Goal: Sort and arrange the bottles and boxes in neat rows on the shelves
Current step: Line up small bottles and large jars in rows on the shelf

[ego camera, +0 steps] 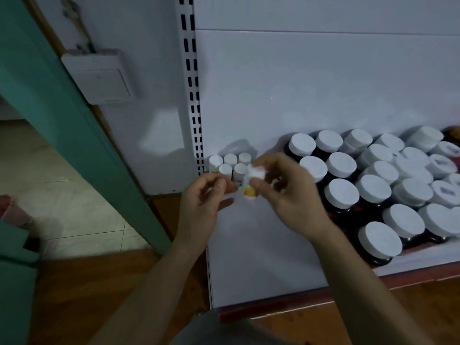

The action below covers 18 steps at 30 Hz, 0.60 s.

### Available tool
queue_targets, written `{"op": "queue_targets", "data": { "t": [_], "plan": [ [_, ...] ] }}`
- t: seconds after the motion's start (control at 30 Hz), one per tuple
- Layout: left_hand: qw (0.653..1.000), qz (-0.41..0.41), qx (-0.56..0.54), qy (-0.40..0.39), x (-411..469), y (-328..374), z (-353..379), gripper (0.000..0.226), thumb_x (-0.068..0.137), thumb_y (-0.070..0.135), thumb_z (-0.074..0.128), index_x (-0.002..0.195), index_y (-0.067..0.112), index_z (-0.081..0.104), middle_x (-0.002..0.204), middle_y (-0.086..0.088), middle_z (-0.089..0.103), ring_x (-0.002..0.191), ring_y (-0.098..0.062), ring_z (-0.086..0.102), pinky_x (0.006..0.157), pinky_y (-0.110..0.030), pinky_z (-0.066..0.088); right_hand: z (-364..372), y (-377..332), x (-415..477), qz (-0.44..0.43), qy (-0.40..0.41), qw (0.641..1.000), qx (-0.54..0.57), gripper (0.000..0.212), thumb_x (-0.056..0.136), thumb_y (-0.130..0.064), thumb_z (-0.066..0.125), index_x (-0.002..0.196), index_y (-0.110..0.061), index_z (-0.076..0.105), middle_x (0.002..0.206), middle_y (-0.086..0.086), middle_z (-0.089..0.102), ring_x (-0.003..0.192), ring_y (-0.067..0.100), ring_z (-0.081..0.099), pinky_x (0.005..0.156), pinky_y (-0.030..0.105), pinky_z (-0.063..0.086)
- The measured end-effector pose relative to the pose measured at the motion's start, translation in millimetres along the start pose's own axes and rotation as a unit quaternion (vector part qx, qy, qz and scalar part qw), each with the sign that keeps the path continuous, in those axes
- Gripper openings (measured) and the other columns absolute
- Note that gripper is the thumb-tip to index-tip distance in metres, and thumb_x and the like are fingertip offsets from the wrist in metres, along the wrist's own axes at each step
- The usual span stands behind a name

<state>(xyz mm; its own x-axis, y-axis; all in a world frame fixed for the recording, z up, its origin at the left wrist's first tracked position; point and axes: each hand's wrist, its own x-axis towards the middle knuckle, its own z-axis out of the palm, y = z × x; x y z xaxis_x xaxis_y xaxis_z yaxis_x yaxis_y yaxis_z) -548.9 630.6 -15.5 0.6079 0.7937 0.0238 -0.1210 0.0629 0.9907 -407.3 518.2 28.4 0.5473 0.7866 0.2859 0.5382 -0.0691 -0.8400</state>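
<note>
A white shelf runs from the centre to the right. Several small white-capped bottles stand in two short rows at its back left corner. My right hand pinches one more small bottle, white-capped with a yellow label, just right of that group. My left hand hovers beside it with fingers loosely curled; it holds nothing that I can make out. Many large dark jars with white lids crowd the right side of the shelf. Both hands are motion-blurred.
A slotted white upright bounds the shelf on the left. A green door frame slants across the left, with tiled floor beyond. A white wall box hangs on the wall. The shelf's front edge has a red strip.
</note>
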Motion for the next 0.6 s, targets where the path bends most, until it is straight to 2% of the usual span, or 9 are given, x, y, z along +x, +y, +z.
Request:
{"op": "queue_targets", "data": {
  "t": [0.07, 0.13, 0.2, 0.27, 0.33, 0.43, 0.6],
  "plan": [
    [0.983, 0.082, 0.151, 0.07, 7.4, -8.9, -6.3, 0.009, 0.097, 0.017, 0.066, 0.1, 0.026, 0.068, 0.094, 0.016, 0.071, 0.093, -0.005, 0.067, 0.078, -0.024, 0.058, -13.3, -11.1, 11.4, -0.004, 0.058, 0.996, -0.067, 0.027, 0.089, -0.015, 0.075, 0.114, -0.017, 0.063, 0.095, -0.012, 0.069, 0.079, 0.005, 0.064, 0.069, 0.016, 0.045],
    [0.961, 0.124, 0.228, 0.098, 15.1, -17.7, -10.0, 0.016, 0.092, 0.022, 0.072, 0.1, 0.032, 0.062, 0.093, 0.02, 0.066, 0.088, -0.002, 0.063, 0.072, -0.024, 0.055, -21.3, -20.5, 29.5, -0.012, 0.052, 0.983, -0.176, 0.036, 0.091, -0.013, 0.069, 0.126, -0.015, 0.06, 0.097, -0.004, 0.069, 0.079, 0.001, 0.061, 0.07, 0.013, 0.039],
    [0.947, 0.161, 0.262, 0.094, 21.9, -25.9, -9.1, 0.025, 0.088, 0.022, 0.077, 0.106, 0.028, 0.06, 0.098, 0.011, 0.062, 0.085, -0.007, 0.061, 0.069, -0.024, 0.052, -18.9, -20.7, 49.3, -0.004, 0.005, 0.955, -0.297, 0.039, 0.092, -0.007, 0.062, 0.131, -0.01, 0.058, 0.108, 0.011, 0.067, 0.094, 0.02, 0.061, 0.074, 0.023, 0.033],
    [0.932, 0.2, 0.291, 0.086, 27.4, -32.0, -3.6, 0.032, 0.083, 0.022, 0.082, 0.105, 0.024, 0.059, 0.101, 0.004, 0.056, 0.081, -0.009, 0.055, 0.069, -0.016, 0.046, -8.6, -15.9, 63.0, 0.014, -0.033, 0.925, -0.379, 0.038, 0.091, -0.002, 0.06, 0.129, -0.008, 0.058, 0.115, 0.016, 0.062, 0.102, 0.033, 0.058, 0.074, 0.031, 0.033],
    [0.918, 0.218, 0.32, 0.086, 32.3, -36.4, 2.6, 0.038, 0.078, 0.025, 0.086, 0.104, 0.018, 0.058, 0.103, 0.002, 0.051, 0.081, -0.01, 0.051, 0.07, -0.012, 0.04, 2.2, -11.1, 70.8, 0.026, -0.062, 0.905, -0.421, 0.038, 0.089, 0.002, 0.061, 0.127, -0.006, 0.057, 0.12, 0.017, 0.057, 0.1, 0.034, 0.059, 0.073, 0.031, 0.037],
    [0.902, 0.221, 0.357, 0.103, 40.2, -41.4, 9.5, 0.047, 0.074, 0.033, 0.088, 0.102, 0.016, 0.054, 0.103, 0.0, 0.051, 0.081, -0.015, 0.052, 0.063, -0.021, 0.043, 9.8, -1.4, 76.4, 0.057, -0.077, 0.886, -0.454, 0.04, 0.087, 0.004, 0.065, 0.125, -0.006, 0.06, 0.121, 0.019, 0.051, 0.096, 0.035, 0.061, 0.072, 0.034, 0.043],
    [0.901, 0.208, 0.357, 0.134, 47.3, -43.9, 16.6, 0.052, 0.074, 0.039, 0.088, 0.091, 0.018, 0.044, 0.092, 0.0, 0.048, 0.074, -0.015, 0.045, 0.054, -0.027, 0.038, 20.9, 14.5, 70.4, 0.083, -0.065, 0.885, -0.454, 0.036, 0.09, 0.001, 0.062, 0.125, -0.005, 0.058, 0.124, 0.021, 0.054, 0.102, 0.041, 0.062, 0.077, 0.04, 0.047]
  ]
}}
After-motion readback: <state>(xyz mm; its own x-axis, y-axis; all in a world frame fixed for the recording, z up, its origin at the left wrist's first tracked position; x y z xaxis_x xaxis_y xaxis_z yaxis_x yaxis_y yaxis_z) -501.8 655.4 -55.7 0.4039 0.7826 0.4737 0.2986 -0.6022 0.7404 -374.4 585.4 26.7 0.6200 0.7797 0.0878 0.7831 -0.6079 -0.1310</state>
